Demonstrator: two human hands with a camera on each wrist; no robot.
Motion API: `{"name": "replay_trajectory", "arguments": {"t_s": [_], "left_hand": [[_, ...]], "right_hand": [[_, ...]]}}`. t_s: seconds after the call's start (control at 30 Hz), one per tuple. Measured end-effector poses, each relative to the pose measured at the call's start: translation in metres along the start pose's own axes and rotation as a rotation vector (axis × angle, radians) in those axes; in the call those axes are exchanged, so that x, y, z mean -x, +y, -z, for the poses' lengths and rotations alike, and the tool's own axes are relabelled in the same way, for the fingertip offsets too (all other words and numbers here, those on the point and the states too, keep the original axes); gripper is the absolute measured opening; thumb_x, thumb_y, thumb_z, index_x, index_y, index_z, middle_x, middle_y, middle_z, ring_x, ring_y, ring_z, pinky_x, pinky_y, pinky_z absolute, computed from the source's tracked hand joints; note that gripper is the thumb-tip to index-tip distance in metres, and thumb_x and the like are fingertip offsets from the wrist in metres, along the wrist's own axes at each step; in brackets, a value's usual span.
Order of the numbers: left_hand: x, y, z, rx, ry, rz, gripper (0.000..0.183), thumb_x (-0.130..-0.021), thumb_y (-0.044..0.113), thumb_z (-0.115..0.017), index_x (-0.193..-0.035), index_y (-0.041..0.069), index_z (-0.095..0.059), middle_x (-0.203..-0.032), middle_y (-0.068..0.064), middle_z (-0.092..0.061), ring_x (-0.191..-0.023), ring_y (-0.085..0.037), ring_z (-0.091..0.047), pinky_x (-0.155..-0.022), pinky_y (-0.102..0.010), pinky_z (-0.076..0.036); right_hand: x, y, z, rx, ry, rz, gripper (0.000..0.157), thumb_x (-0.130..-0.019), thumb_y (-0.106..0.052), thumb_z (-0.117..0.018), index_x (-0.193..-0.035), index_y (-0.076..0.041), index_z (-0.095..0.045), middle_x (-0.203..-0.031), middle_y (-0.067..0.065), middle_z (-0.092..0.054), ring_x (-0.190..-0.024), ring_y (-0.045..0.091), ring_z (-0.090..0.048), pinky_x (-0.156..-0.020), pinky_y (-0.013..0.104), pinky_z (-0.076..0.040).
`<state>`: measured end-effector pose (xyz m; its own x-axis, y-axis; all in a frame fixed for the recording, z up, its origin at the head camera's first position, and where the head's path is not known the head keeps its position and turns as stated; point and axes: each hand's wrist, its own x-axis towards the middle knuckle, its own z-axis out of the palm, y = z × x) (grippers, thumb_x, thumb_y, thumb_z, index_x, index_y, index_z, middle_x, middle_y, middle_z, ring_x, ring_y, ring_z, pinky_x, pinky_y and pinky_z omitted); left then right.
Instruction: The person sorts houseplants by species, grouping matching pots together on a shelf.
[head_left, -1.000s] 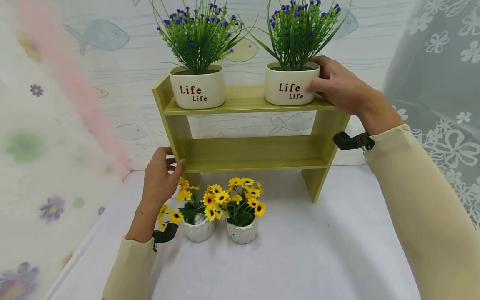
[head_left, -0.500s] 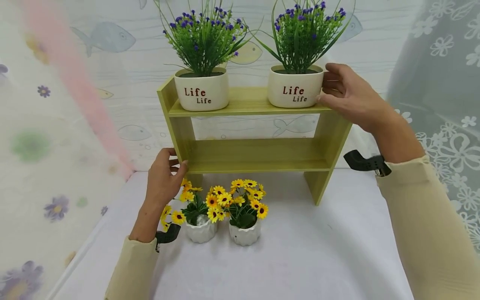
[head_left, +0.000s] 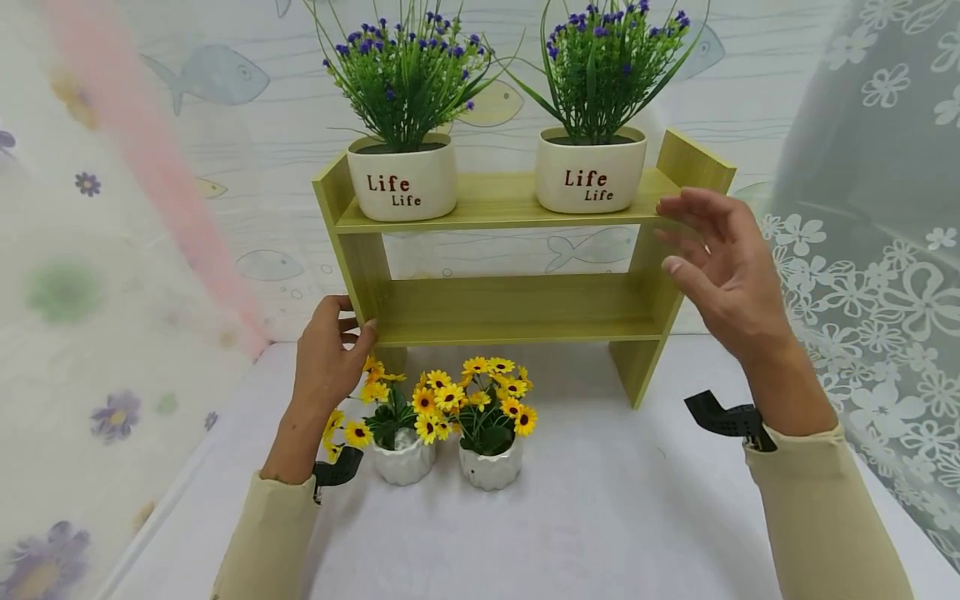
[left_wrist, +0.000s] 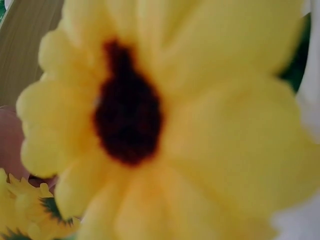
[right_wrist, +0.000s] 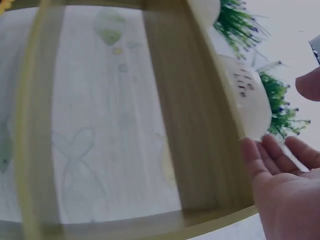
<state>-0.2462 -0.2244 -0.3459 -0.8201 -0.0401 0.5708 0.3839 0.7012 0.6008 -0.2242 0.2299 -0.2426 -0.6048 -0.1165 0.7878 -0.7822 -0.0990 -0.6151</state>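
Observation:
A two-tier wooden shelf (head_left: 480,308) stands on the white table. My left hand (head_left: 330,358) holds the shelf's left side panel, its thumb at the front edge and its fingers partly hidden behind. On the top board stand two white "Life" flowerpots, the left flowerpot (head_left: 402,179) and the right flowerpot (head_left: 591,175), both with purple flowers. With its fingers apart, my right hand (head_left: 731,275) hovers before the shelf's right side, holding nothing. In the right wrist view the right hand (right_wrist: 287,185) appears near the top board's edge. A blurred yellow flower (left_wrist: 200,125) fills most of the left wrist view.
Two small white pots of yellow flowers, the left small pot (head_left: 403,460) and the right small pot (head_left: 491,467), stand on the table (head_left: 570,533) in front of the shelf's left half. Patterned curtains (head_left: 112,333) hang at the back and sides.
My right hand has let go of the right flowerpot and moved right and down, its fingers spreading. That flowerpot stays on the top board. My left hand keeps its place on the panel.

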Motion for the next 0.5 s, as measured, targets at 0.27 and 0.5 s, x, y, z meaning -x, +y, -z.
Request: {"name": "replay_trajectory", "arguments": {"t_s": [0.27,0.5], "left_hand": [[0.0,-0.002,0.0,0.002,-0.006,0.013,0.041,-0.106,0.018,-0.066,-0.139,-0.002,-0.051,-0.137,-0.022,-0.059,-0.118,-0.044,-0.07,-0.092,-0.056,-0.062],[-0.002,-0.002,0.0,0.002,-0.01,0.023,0.043,-0.106,0.02,-0.066,-0.14,-0.001,-0.051,-0.136,-0.021,-0.059,-0.119,-0.044,-0.07,-0.093,-0.056,-0.062]], "right_hand": [[0.049,0.027,-0.006,-0.044,-0.013,0.073,0.057,-0.086,0.023,-0.05,-0.143,0.017,-0.044,-0.141,0.03,-0.054,-0.135,0.038,-0.053,-0.113,0.035,-0.049],[0.074,0.055,-0.015,0.037,-0.272,-0.122,0.053,-0.091,0.024,-0.056,-0.142,0.016,-0.044,-0.137,0.021,-0.058,-0.126,0.03,-0.063,-0.106,0.031,-0.056]]}}
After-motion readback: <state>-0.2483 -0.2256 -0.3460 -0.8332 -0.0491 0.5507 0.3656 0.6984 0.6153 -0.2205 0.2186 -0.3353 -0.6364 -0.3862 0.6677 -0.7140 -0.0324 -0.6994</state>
